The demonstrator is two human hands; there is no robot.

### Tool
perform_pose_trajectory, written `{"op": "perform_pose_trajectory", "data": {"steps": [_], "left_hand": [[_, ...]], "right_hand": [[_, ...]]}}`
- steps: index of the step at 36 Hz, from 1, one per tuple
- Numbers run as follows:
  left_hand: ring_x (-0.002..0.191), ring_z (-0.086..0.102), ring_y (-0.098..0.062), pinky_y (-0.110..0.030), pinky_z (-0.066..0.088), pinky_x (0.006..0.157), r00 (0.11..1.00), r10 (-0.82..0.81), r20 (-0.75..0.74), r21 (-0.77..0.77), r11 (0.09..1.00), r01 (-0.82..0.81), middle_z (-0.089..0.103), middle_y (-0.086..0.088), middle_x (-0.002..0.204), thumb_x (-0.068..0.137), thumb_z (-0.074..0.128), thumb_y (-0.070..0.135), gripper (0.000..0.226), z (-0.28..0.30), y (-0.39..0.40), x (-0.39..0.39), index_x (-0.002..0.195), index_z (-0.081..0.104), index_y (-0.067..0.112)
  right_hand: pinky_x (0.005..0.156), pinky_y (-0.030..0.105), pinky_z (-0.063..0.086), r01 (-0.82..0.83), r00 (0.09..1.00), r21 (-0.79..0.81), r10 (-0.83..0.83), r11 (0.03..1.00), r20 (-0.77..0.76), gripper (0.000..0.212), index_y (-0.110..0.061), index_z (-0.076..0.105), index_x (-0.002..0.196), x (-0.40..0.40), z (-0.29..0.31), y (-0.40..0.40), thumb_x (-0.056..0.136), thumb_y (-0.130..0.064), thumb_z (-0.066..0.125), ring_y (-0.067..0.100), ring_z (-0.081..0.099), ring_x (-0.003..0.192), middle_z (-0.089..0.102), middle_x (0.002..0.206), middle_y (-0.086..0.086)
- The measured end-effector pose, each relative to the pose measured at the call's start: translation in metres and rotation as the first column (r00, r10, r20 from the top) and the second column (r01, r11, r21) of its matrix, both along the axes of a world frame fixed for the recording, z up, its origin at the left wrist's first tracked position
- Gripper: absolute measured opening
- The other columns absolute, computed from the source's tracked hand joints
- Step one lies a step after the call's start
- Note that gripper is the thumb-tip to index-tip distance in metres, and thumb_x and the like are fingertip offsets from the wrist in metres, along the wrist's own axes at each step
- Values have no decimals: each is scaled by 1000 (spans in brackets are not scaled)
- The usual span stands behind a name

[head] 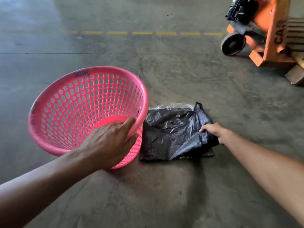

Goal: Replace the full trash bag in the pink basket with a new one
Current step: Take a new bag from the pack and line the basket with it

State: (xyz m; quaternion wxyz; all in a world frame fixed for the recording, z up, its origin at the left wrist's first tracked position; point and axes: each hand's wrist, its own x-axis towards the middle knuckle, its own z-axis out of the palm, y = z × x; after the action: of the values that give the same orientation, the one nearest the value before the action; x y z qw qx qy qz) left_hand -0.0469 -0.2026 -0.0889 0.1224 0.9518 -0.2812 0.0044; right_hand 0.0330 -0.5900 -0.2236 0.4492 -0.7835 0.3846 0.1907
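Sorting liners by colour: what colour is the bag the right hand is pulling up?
Black, a glossy crinkled bag, seen in the head view.

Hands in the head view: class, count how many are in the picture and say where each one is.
2. The left hand grips the near rim of the pink basket. The right hand pinches the black trash bag lying on the floor beside it.

The trash bags [172, 134] lie just right of the basket [65, 112], perhaps touching it.
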Motion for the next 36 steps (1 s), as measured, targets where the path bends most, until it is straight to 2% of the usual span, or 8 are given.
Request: {"op": "perform_pose_trajectory", "data": {"steps": [5, 12, 17, 25, 30, 32, 34, 36], "left_hand": [[81, 64, -40, -46, 51, 64, 1000, 10, -10, -47, 999, -10, 47, 5, 76, 99, 40, 52, 26, 1, 3, 7, 104, 37, 27], [101, 67, -36, -46, 54, 79, 995, 60, -85, -30, 998, -63, 69, 0, 109, 95, 35, 67, 42, -6, -7, 6, 118, 41, 31], [93, 68, -8, -32, 53, 82, 966, 197, -166, -382, 890, -247, 63, 10, 113, 89, 40, 78, 56, 12, -6, 26, 122, 56, 35], [105, 66, -29, -44, 57, 89, 683, -104, -723, -690, 94, -717, 66, -15, 117, 94, 47, 64, 61, 62, 11, 56, 128, 63, 16], [136, 55, -42, -66, 32, 117, 666, -464, -584, -610, -290, -737, 56, -20, 147, 66, 54, 92, 106, 94, 74, 81, 146, 52, 23], [132, 59, -37, -52, 37, 115, 698, -448, -558, -649, -289, -704, 62, -12, 145, 65, 64, 86, 97, 103, 93, 82, 140, 60, 24], [85, 73, -21, -28, 56, 74, 726, -328, -605, -724, -153, -672, 78, -3, 106, 63, 80, 67, 70, 111, 106, 78, 117, 72, 24], [50, 57, -12, -17, 33, 40, 746, -162, -646, -758, 16, -652, 69, 0, 70, 62, 84, 53, 49, 108, 121, 75, 99, 70, 24]], "right_hand": [[44, 36, 59, 70, 985, 237, -104, 969, 135, 8, -12, 66, 92, 4, 85, -18, 86, -17, 64, 22, 66, 41, 70, 54, 8], [51, 34, 62, -147, 918, 423, -35, 894, 394, 22, -14, 66, 111, 16, 212, 22, 93, -23, 58, 17, 73, 56, 77, 75, 4], [49, 30, 57, -347, 795, 438, 13, 829, 606, 11, -14, 63, 101, 21, 304, 97, 96, -23, 58, 18, 72, 54, 73, 70, 3], [46, 25, 52, -641, 591, 473, -5, 604, 807, 24, -6, 58, 114, -1, 411, 202, 102, -23, 45, 22, 69, 59, 66, 79, 9], [61, 31, 43, -659, 619, 516, 4, 548, 785, 30, -9, 59, 121, 4, 411, 217, 98, -24, 46, 26, 66, 68, 65, 83, 10], [80, 38, 45, -617, 671, 553, 6, 560, 742, 32, -5, 66, 116, 10, 391, 215, 96, -23, 47, 29, 68, 80, 71, 90, 13], [93, 37, 51, -590, 728, 577, 62, 565, 683, 36, -4, 69, 118, 11, 364, 213, 96, -22, 48, 35, 72, 98, 75, 103, 17], [67, 32, 62, -564, 767, 551, 142, 615, 626, 32, -4, 70, 117, 6, 338, 216, 96, -18, 51, 30, 77, 85, 78, 97, 16]]}}
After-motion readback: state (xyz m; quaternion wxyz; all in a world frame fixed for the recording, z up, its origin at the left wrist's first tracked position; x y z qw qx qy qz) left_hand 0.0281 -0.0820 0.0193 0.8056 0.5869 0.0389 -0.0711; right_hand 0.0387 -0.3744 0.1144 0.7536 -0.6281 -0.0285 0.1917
